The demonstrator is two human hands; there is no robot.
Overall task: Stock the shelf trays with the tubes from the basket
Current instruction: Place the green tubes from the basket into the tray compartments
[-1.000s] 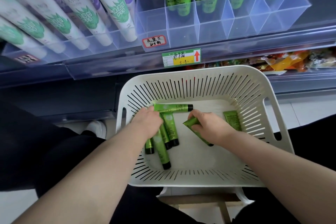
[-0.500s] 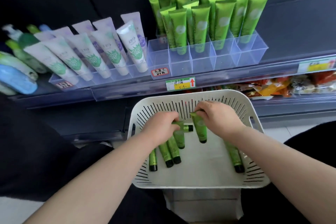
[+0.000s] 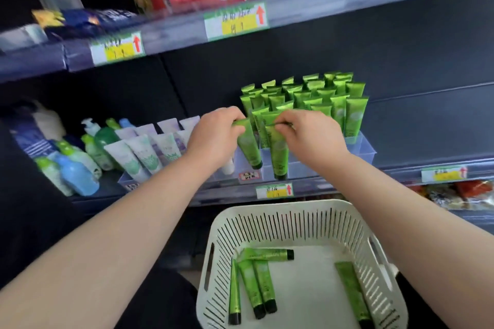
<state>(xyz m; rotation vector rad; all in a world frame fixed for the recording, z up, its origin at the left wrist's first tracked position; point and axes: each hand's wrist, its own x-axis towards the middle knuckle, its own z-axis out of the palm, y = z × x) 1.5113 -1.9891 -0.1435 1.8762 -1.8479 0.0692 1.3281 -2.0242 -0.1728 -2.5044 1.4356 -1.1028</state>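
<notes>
My left hand (image 3: 213, 136) pinches the crimped top of a green tube (image 3: 250, 145), cap down, over the front of the clear shelf tray (image 3: 366, 151). Just to its right, my right hand (image 3: 310, 133) pinches a second green tube (image 3: 279, 157) the same way, its black cap low at the tray's front row. Behind them many green tubes (image 3: 336, 104) stand upright in the tray. Below, the white slotted basket (image 3: 302, 218) holds several more green tubes (image 3: 256, 283), lying flat.
White and lilac tubes (image 3: 144, 152) fill the tray to the left, with pump bottles (image 3: 96, 141) and blue bottles (image 3: 74, 176) beyond. An upper shelf edge (image 3: 235, 19) with price labels and red boxes hangs above. Snack packets (image 3: 459, 192) lie on the lower right shelf.
Both hands rose out of the basket, each with a green tube, and now hold them at the shelf tray. The view tilted upward.
</notes>
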